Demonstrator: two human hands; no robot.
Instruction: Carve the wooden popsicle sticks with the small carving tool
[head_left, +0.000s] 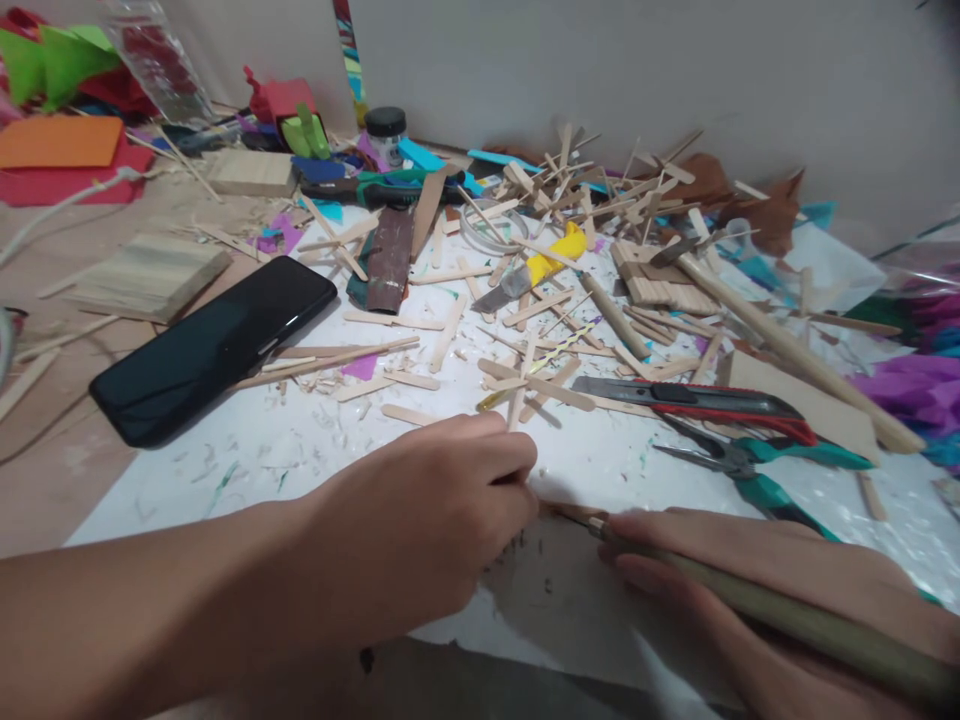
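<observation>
Fingers of the right hand (810,568) are grasping a wooden-handled tool (825,630), its narrow front end pointing left, toward the lower centre of the frame. Fingers of the left hand (442,500) are curling tightly, apparently pinching the far end of a thin wooden strip (564,508); the grip itself is being hidden by the knuckles, so cannot confirm.

Location: strip is showing between the two hands, just right of lower centre, above a white sheet (187,490) on the desk (45,490). Tool tip is lying at or close against the strip; contact cannot be told at this blur.

Surroundings: a red-and-black cutter knife (697,400) is lying right of centre, with green-handled pliers (739,460) just below it, near the right hand. Loose craft sticks (536,385) are crossing just beyond the left knuckles. A dark phone (217,345) is resting on the left side.

Risks (judgement): tool is aiming toward the left fingers with little strip showing between; if it has a sharp edge, a slip under too much push could be cutting them. Strip is looking thin, so pressing off its grain could be splitting it. If the strip is unsupported beneath, it could be twisting in the pinch. Pliers are sitting close enough for the right hand to be snagging them on a wide stroke.
</observation>
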